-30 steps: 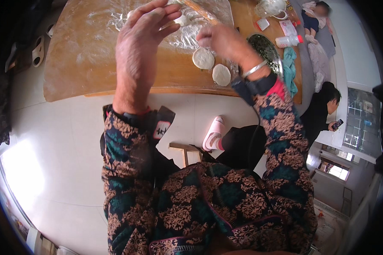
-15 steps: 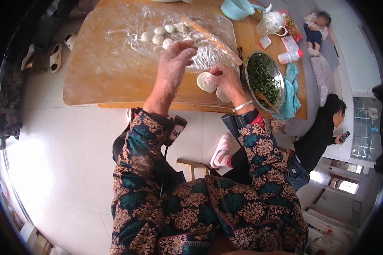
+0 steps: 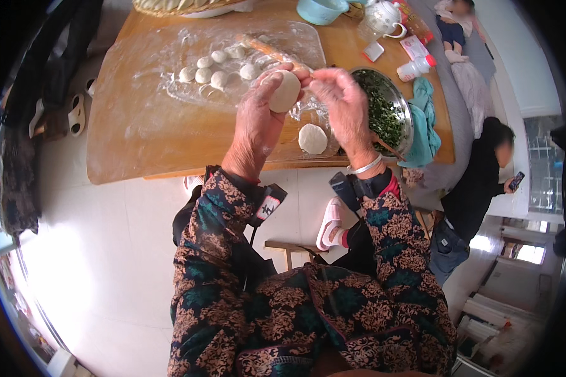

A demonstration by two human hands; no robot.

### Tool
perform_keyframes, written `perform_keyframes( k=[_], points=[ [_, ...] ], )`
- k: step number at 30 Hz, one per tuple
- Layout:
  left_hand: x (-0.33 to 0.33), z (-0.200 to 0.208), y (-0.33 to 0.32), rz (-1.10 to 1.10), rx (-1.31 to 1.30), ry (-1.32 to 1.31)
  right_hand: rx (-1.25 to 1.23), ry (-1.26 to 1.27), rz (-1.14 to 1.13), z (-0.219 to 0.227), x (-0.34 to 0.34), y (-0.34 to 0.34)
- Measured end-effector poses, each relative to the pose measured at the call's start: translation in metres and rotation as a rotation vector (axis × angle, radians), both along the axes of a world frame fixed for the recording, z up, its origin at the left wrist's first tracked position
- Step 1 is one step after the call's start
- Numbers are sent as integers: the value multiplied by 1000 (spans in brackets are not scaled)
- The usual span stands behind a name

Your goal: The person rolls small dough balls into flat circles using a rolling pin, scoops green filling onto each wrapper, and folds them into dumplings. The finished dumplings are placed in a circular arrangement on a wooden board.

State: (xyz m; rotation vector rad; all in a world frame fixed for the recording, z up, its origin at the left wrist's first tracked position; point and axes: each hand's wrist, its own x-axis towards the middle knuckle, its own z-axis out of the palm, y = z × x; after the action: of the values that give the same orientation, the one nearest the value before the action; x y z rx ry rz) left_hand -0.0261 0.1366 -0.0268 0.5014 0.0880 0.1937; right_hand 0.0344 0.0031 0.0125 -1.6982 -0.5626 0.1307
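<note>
My left hand [image 3: 256,119] holds a thin round dough wrapper [image 3: 285,93] upright above the floured board, with fingers behind it and the thumb at its edge. My right hand [image 3: 347,107] is just to the right of the wrapper, fingers bent toward it and smeared by motion; whether they grip anything is unclear. Another flat dough wrapper [image 3: 312,139] lies near the table's front edge, between my wrists. To the right, a metal bowl [image 3: 411,129] contains chopped greens [image 3: 383,107], with a wooden stick [image 3: 387,146] leaning in it. Several small dough pieces [image 3: 203,75] rest on the board.
A floury rolling pin [image 3: 273,53] lies behind my hands on the wooden table [image 3: 122,135]. Farther right are a teal cloth [image 3: 423,119], a bottle [image 3: 415,68], a teapot [image 3: 380,19] and a blue basin [image 3: 321,9]. A person holding a phone [image 3: 516,181] is at the right.
The dough wrapper has passed from my right hand into my left, and both hands have come closer together. The view has shifted, bringing a basket into sight at the far edge.
</note>
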Motion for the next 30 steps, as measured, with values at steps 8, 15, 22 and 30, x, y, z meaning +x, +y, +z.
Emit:
perform_keyframes(
  k=[8, 15, 22, 30],
  points=[
    [14, 16, -26, 42, 302, 59, 125, 388, -10, -5, -3, 0],
    [23, 13, -34, 64, 259, 41, 12, 401, -53, -3, -9, -22],
    [28, 17, -47, 20, 118, 138, 24, 468, 23, -3, -11, -31],
    [27, 5, -63, -37, 236, 81, -57, 348, 6, -10, -14, -52]
  ],
)
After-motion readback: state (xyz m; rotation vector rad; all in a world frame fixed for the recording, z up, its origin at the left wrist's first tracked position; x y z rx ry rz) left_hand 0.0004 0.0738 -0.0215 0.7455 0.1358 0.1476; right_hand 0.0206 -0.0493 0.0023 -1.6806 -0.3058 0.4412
